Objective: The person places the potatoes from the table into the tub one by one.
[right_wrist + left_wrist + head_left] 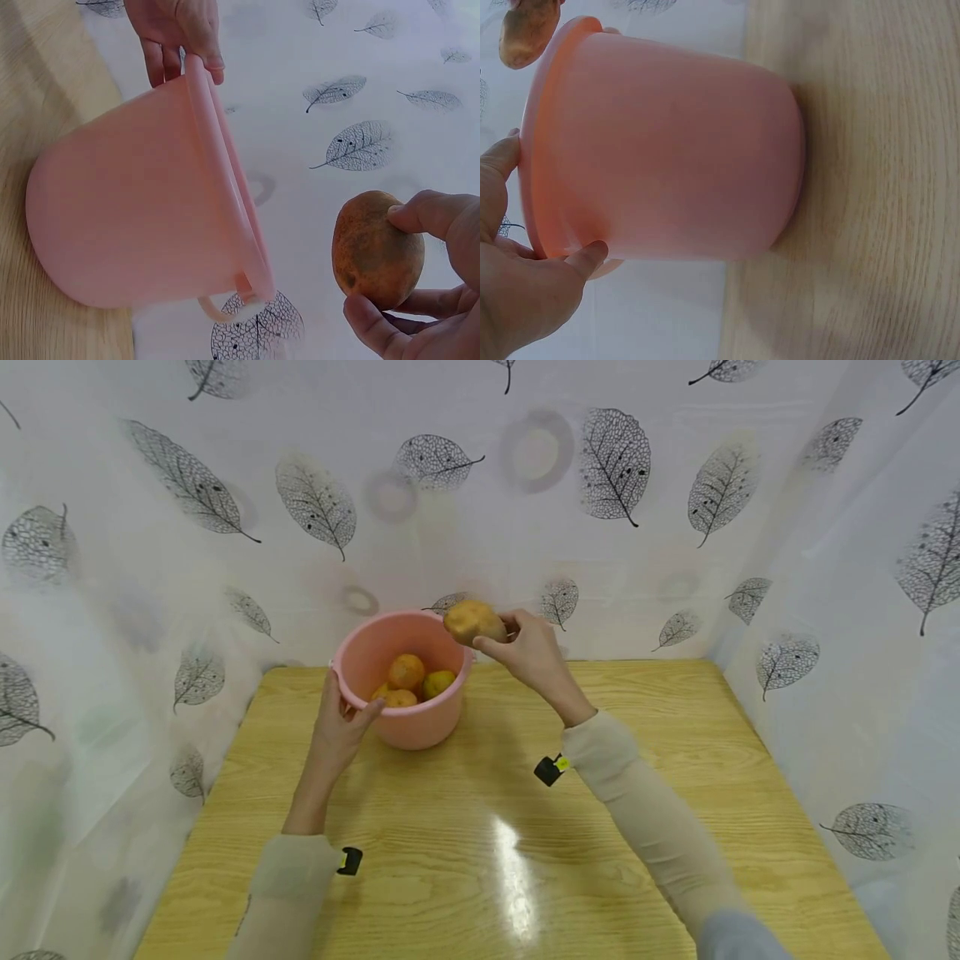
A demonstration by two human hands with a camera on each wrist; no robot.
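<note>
A pink plastic bucket point(420, 727) stands on the wooden table near its back edge. My left hand point(337, 727) grips the bucket's rim on the near left side, thumb and fingers on either side of it. Inside lie several fruits: an orange one point(406, 671) on top, another orange one point(400, 698) in front and a yellow-green one point(438, 683) to the right. Above the bucket's right rim, my right hand point(528, 647) holds a brown potato point(472, 620) between thumb and fingers. Up close in the right wrist view, the potato point(375, 251) shows a dark patch and a small dent.
A white curtain point(480, 543) with a dark leaf print hangs behind the table and along both sides. The light wood tabletop point(600, 877) reaches toward me, with a bright reflection near its middle. The bucket's handle point(225, 311) hangs at its side.
</note>
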